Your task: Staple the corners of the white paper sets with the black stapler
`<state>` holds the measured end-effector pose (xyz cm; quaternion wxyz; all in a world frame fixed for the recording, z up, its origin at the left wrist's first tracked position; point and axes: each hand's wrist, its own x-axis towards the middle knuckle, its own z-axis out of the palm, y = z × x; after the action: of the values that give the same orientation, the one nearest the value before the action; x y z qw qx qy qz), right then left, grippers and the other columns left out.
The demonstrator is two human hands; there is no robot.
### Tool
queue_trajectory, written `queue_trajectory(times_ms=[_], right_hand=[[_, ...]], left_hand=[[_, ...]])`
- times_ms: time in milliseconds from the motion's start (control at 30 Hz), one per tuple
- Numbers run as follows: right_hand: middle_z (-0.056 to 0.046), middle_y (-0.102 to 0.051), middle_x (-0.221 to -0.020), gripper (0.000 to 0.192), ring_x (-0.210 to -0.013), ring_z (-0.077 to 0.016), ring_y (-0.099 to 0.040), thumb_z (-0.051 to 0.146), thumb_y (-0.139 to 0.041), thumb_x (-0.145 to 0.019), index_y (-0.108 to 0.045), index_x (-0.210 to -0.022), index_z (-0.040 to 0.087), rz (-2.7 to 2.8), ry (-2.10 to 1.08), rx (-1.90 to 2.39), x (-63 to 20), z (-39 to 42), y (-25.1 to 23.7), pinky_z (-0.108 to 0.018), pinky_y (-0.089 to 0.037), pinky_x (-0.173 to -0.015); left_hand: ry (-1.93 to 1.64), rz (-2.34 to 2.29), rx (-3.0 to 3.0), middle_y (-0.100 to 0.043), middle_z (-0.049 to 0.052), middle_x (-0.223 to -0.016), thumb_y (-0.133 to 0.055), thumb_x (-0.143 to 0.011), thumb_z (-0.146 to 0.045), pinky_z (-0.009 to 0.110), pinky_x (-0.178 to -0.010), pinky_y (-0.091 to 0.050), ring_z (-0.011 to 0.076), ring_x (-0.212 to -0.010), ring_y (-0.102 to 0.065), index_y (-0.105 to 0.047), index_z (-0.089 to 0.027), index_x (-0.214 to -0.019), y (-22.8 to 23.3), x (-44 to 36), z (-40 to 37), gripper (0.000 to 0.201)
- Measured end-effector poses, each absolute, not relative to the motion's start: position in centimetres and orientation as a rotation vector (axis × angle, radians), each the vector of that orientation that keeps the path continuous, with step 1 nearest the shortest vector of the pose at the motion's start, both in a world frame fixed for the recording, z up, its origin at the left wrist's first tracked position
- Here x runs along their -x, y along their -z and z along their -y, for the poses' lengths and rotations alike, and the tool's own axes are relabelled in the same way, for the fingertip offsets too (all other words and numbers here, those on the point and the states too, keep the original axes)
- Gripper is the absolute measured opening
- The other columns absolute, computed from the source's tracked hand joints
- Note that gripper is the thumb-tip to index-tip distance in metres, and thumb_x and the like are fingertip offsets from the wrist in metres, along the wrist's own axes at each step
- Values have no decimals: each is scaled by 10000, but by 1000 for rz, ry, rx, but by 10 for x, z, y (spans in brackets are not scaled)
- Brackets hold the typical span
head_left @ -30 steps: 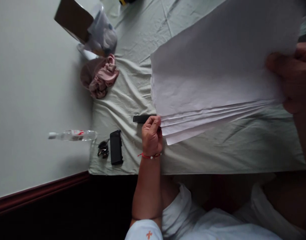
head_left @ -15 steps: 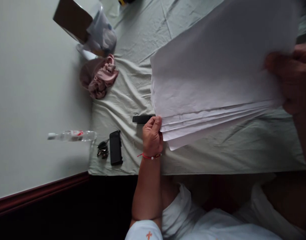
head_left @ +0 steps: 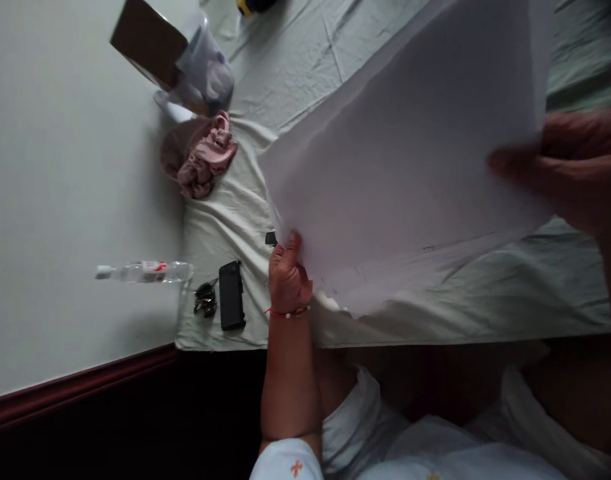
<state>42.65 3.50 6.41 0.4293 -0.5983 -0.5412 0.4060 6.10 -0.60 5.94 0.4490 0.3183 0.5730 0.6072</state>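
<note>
Several large white sheets of paper [head_left: 400,153] are held up above the cloth-covered table, tilted and blurred along their lower edges. My left hand [head_left: 289,277], with a red bracelet at the wrist, pinches their left lower corner, thumb on top. My right hand [head_left: 575,163] grips the right side, its thumb lying across the top sheet and its other fingers behind the paper. A small black object [head_left: 270,238] peeks out beside my left hand, mostly covered by the paper and the hand.
On the pale green tablecloth [head_left: 265,200] lie a black device [head_left: 230,295], keys [head_left: 205,299] and a clear plastic bottle [head_left: 152,271]. A crumpled pink cloth [head_left: 205,160], a translucent bin [head_left: 208,70] and a brown cardboard piece [head_left: 148,43] stand by the wall [head_left: 75,167].
Both hands have shifted left with the paper. The fanned lower edges have drawn closer together and blurred, and the sheets now cover most of the small black object.
</note>
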Motion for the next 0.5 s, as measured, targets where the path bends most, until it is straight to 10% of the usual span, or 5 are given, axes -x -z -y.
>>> queue_trajectory(times_ms=[267, 500], right_hand=[[-20, -743, -1174, 284, -1134, -221, -726, 411, -890, -766, -780, -1007, 307, 1278, -915, 1317, -413, -34, -71, -395, -664, -1005], [-32, -727, -1009, 308, -1102, -281, -733, 375, -878, -738, -589, -734, 268, 1197, -900, 1381, -401, -32, -82, -474, -678, -968]], left_hand=[[-1644, -1297, -820, -807, -23, -970, -965, -622, -545, 331, -868, -570, 191, -920, -700, -738, -282, -800, -81, -44, 8, 391], [-1701, -1298, -788, -739, -44, -749, -924, -697, -498, 361, -889, -550, 189, -834, -671, -675, -279, -758, -78, -41, 6, 337]])
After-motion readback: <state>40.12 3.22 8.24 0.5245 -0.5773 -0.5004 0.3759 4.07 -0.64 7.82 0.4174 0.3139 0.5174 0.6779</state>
